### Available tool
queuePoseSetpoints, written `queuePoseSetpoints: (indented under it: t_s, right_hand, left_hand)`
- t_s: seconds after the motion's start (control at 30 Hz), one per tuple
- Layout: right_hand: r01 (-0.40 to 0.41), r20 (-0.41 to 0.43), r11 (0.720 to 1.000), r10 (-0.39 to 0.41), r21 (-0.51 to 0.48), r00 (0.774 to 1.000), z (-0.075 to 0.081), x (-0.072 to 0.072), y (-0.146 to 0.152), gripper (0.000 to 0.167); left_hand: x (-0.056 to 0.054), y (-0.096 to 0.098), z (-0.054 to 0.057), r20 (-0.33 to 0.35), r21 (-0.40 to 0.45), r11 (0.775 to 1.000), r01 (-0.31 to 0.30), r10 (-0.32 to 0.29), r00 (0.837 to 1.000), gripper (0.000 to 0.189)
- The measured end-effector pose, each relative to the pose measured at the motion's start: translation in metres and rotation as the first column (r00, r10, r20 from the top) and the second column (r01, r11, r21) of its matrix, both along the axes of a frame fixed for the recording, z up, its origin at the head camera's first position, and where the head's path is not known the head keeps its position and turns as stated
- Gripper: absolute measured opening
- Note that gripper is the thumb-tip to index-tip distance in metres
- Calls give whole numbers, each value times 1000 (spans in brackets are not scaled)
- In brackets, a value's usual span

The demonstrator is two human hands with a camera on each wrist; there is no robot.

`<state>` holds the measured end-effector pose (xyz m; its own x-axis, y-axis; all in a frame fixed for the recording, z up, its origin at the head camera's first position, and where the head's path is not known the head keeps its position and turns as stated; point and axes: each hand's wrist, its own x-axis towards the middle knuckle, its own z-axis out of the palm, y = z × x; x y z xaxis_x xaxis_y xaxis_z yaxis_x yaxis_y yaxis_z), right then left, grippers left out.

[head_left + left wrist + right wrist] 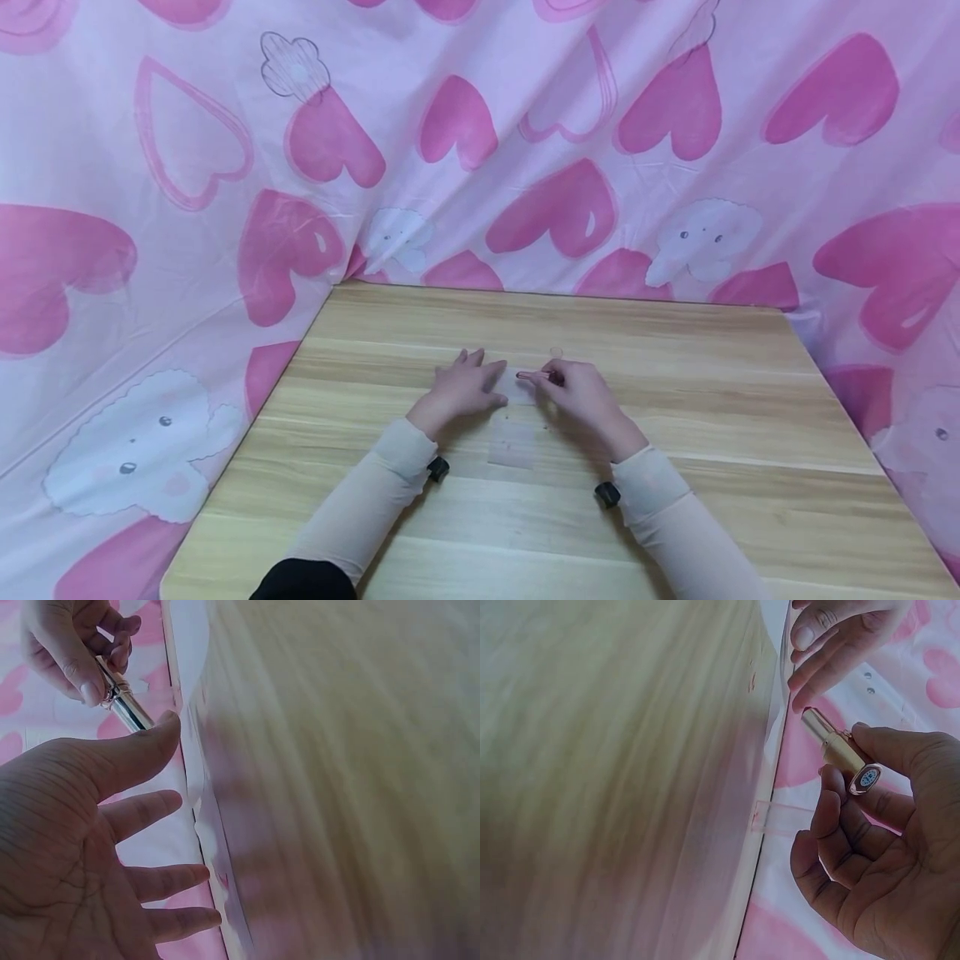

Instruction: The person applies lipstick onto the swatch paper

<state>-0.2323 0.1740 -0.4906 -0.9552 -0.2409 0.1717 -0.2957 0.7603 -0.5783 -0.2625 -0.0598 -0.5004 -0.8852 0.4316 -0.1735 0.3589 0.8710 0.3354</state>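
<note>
My right hand (587, 398) pinches a gold lipstick (838, 754) by its tube, between thumb and fingers. In the head view the lipstick (534, 375) points left, toward my other hand, low over a pale sheet (517, 392). My left hand (463, 390) lies with fingers spread at the sheet's left edge, holding nothing. The left wrist view has that hand (82, 825) with its thumb close to the lipstick (133, 712); contact cannot be told. Just beyond my right hand stands a clear cap (780, 817).
A second pale, thin sheet (512, 443) lies nearer to me on the wooden table (675, 517). Small dark specks sit between the two sheets. Pink heart-patterned cloth (555, 208) hangs behind the table and along its sides.
</note>
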Motion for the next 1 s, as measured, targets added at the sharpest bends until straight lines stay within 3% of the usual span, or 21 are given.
queuePoseSetpoints:
  t_s: [0.33,0.73,1.0]
  right_hand:
    - [12,-10,1000,-12,13,1000,0,-1,1,19]
    - [21,42,999,-22,33,999,-2,-6,-5,18]
    - [34,-16,996,-33,79,999,-2,-8,-10,28]
  left_hand:
    - [1,3,0,8,-14,1000,-6,6,1000,70]
    - [4,6,3,16,-36,999,2,-1,1000,66]
    - [4,8,5,14,-42,999,7,-6,1000,66]
